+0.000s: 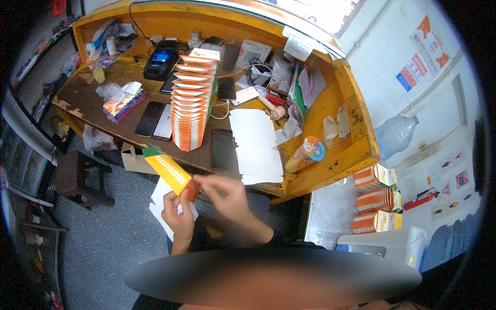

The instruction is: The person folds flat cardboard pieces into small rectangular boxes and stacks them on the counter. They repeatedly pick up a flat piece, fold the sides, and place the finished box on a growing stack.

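Observation:
A yellow cardboard carton (168, 170) with a green end and an orange-red end is tilted in front of me, off the table's near edge. My left hand (178, 213) grips its lower end from below, with thumb and fingers closed on the card. My right hand (226, 195) pinches the orange-red end from the right, its fingertips partly hidden at the edge. Beyond my hands on the table rises a tall column of nested orange-and-white cartons (194, 103). White card sheets (256, 147) lie to its right, and another white sheet (161, 206) sits below my left hand.
The wooden table (82, 103) has a raised yellow rim. On it are phones (150, 119), a black card-machine-like device (161, 63), a small purple basket (124, 106) and a lidded cup (305, 155). A brown stool (82, 173) stands left; more stacked cartons (377, 199) are right.

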Action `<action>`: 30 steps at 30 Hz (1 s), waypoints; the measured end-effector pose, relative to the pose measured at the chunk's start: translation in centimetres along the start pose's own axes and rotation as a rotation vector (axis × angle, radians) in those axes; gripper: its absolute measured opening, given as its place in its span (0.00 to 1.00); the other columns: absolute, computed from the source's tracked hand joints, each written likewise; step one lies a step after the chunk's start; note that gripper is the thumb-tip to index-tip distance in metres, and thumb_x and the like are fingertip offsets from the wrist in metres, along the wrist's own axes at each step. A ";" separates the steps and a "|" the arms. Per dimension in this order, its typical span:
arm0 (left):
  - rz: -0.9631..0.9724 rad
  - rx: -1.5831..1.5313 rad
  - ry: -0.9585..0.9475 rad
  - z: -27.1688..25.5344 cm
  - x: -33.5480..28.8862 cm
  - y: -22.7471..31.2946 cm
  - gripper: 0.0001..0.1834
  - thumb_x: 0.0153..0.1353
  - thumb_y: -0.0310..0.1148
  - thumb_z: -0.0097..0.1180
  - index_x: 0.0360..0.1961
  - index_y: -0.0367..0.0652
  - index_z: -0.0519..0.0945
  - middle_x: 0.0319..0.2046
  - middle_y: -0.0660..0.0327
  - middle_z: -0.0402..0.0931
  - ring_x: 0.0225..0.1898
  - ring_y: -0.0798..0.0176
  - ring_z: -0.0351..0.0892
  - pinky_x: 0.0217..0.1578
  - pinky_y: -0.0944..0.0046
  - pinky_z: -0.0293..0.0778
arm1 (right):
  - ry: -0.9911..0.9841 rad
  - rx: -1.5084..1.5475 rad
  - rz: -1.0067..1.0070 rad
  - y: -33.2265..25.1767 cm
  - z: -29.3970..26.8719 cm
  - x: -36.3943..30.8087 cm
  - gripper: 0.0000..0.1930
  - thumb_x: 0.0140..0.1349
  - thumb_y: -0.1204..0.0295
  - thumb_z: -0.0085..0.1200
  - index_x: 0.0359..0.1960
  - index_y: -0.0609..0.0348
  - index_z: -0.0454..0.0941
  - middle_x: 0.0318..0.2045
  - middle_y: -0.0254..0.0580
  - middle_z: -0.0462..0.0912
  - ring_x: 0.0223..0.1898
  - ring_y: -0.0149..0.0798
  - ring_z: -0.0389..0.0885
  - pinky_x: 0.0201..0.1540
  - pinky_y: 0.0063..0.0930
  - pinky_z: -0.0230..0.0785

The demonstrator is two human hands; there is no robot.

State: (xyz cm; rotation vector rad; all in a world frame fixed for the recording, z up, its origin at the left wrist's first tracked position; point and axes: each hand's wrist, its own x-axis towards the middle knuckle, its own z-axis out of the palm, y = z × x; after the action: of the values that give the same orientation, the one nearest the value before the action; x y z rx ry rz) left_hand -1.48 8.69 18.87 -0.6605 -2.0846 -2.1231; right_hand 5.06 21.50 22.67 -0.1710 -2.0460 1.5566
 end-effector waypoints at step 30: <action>-0.157 0.141 -0.462 1.3 -1.8 -5.5 0.20 0.59 0.33 0.61 0.51 0.35 0.76 0.38 0.43 0.81 0.40 0.44 0.83 0.39 0.58 0.79 | -0.101 -0.424 0.417 7.8 -0.2 1.6 0.12 0.50 0.67 0.56 0.24 0.66 0.83 0.19 0.57 0.80 0.22 0.52 0.82 0.31 0.39 0.75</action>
State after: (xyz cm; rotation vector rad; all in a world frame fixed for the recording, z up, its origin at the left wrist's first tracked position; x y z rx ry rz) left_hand -1.54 9.92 13.06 -1.0873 -2.5672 -2.0201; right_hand 2.04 24.83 16.05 -0.7308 -2.5193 1.3492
